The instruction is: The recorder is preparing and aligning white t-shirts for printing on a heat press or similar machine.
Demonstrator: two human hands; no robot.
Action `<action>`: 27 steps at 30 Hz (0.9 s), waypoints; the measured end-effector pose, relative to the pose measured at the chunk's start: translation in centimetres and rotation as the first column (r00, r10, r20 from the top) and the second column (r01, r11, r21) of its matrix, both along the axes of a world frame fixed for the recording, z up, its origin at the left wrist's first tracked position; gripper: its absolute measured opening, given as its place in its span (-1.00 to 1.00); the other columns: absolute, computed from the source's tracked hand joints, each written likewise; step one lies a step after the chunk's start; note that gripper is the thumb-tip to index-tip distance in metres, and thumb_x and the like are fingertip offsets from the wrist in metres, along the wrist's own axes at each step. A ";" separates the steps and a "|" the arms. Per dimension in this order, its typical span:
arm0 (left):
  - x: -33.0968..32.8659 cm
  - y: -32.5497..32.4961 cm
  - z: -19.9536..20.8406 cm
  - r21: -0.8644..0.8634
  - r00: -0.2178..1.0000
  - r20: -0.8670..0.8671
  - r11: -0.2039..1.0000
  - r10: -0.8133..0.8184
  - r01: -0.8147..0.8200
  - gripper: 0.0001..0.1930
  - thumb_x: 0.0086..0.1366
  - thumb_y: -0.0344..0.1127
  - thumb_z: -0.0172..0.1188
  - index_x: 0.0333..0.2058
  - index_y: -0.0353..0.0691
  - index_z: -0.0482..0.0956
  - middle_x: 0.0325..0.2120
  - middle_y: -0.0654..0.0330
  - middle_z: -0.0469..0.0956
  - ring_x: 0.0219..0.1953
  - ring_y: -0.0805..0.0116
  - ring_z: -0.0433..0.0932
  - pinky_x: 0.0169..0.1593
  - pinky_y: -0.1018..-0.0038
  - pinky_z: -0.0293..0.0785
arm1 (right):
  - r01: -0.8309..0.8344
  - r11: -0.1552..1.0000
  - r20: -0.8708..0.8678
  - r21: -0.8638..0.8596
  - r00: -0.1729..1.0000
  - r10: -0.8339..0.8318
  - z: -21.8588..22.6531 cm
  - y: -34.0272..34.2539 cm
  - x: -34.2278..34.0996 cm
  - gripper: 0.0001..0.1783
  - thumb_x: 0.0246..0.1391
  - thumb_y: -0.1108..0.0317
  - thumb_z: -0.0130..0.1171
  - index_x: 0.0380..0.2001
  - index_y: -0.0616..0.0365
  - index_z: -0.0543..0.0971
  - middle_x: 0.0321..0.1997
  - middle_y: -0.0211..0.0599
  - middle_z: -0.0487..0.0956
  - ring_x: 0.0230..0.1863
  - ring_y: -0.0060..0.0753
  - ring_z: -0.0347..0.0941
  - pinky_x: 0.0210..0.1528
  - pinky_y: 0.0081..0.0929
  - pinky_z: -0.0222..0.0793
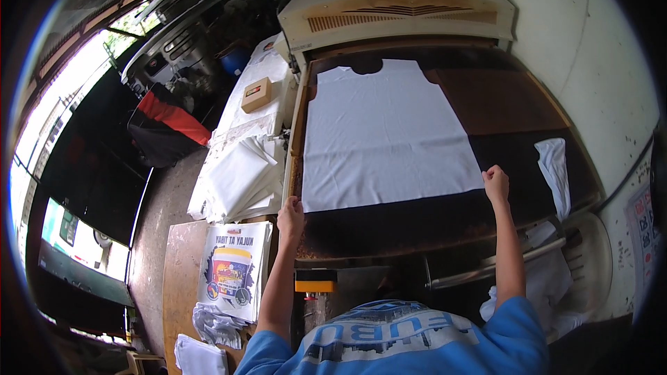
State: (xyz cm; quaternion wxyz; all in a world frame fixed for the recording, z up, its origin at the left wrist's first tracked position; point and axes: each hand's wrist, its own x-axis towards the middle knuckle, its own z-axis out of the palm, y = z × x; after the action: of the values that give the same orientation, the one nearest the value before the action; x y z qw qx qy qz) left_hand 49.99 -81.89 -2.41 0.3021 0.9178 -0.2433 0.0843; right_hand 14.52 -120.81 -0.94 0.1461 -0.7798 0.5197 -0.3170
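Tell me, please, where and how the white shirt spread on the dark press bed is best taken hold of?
Probably by the two corners of its near hem, from the near side. The white shirt lies flat, neck away, and the left hand and right hand already sit at those corners.

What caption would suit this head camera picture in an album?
Both hands, left hand and right hand, grip the hem of a white T-shirt spread flat on a dark press bed.
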 end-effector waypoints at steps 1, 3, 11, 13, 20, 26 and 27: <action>-0.7 0.4 0.4 -0.047 0.999 -0.038 0.999 -0.009 0.007 -0.76 0.12 -0.23 0.02 -0.25 -0.17 0.46 -0.44 -0.01 0.52 -0.37 0.04 0.51 -0.29 0.25 0.41 | -0.039 0.999 0.044 -0.004 0.998 0.039 0.7 1.3 -1.2 -0.86 -0.13 0.36 0.15 -0.56 0.20 0.46 -0.58 -0.15 0.50 -0.48 -0.11 0.47 -0.45 -0.34 0.35; -2.5 0.5 2.0 -0.110 0.982 -0.183 0.993 -0.051 0.032 -0.76 0.13 -0.22 0.02 -0.26 -0.18 0.47 -0.50 0.00 0.53 -0.41 0.10 0.53 -0.33 0.29 0.42 | -0.071 0.997 0.127 0.009 0.989 0.069 1.6 3.6 -4.3 -0.88 -0.12 0.38 0.14 -0.55 0.20 0.46 -0.59 -0.17 0.50 -0.50 -0.18 0.47 -0.47 -0.39 0.34; -11.5 -0.5 3.6 -0.325 0.941 -0.059 0.898 -0.334 0.298 -0.85 0.14 -0.39 0.05 -0.30 -0.24 0.51 -0.71 0.25 0.41 -0.67 0.58 0.29 -0.58 0.57 0.22 | 0.024 0.949 0.458 0.314 0.872 -0.174 0.0 13.5 -16.4 -0.90 -0.07 0.41 0.08 -0.52 0.23 0.50 -0.66 -0.35 0.49 -0.60 -0.56 0.43 -0.50 -0.60 0.31; -14.0 -0.6 2.7 -0.302 0.914 -0.102 0.888 -0.392 0.347 -0.85 0.14 -0.39 0.05 -0.30 -0.23 0.51 -0.72 0.26 0.40 -0.68 0.60 0.26 -0.59 0.58 0.20 | 0.106 0.952 0.407 0.289 0.886 -0.222 1.7 15.4 -18.5 -0.89 -0.07 0.40 0.07 -0.52 0.23 0.50 -0.67 -0.35 0.49 -0.59 -0.58 0.43 -0.49 -0.62 0.30; -22.8 -2.3 1.4 -0.449 0.780 -0.365 0.830 -0.508 0.331 -0.86 0.18 -0.39 0.00 -0.34 -0.27 0.52 -0.74 0.41 0.30 -0.69 0.70 0.18 -0.63 0.69 0.08 | 0.216 0.882 0.533 0.418 0.728 -0.431 1.5 13.0 -27.7 -0.86 -0.06 0.31 0.10 -0.47 0.15 0.51 -0.63 -0.47 0.47 -0.74 -0.78 0.20 -0.76 -0.74 0.03; -28.4 -7.5 5.0 -0.458 0.690 -0.367 0.766 -0.624 0.450 -0.85 0.19 -0.40 -0.02 -0.36 -0.28 0.51 -0.74 0.40 0.28 -0.68 0.69 0.19 -0.61 0.69 0.10 | 0.338 0.937 0.481 0.090 0.809 -0.337 -1.7 2.4 -30.2 -0.74 -0.16 0.23 0.18 -0.46 0.22 0.52 -0.50 -0.28 0.55 -0.49 -0.51 0.46 -0.47 -0.58 0.35; -29.3 -9.4 5.6 -0.458 0.698 -0.359 0.769 -0.620 0.447 -0.85 0.19 -0.40 -0.02 -0.36 -0.28 0.51 -0.74 0.40 0.28 -0.68 0.69 0.19 -0.61 0.69 0.10 | 0.350 0.920 0.469 0.178 0.792 -0.392 -0.4 1.8 -29.5 -0.71 -0.18 0.25 0.19 -0.45 0.29 0.52 -0.45 -0.13 0.56 -0.38 -0.30 0.50 -0.31 -0.47 0.36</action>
State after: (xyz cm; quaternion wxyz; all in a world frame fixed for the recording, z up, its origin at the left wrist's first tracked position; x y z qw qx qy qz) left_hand 20.69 -91.33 3.19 0.5165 0.7294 -0.3995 -0.2041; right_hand -15.03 -118.97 -1.33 0.2412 -0.5483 0.6198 -0.5071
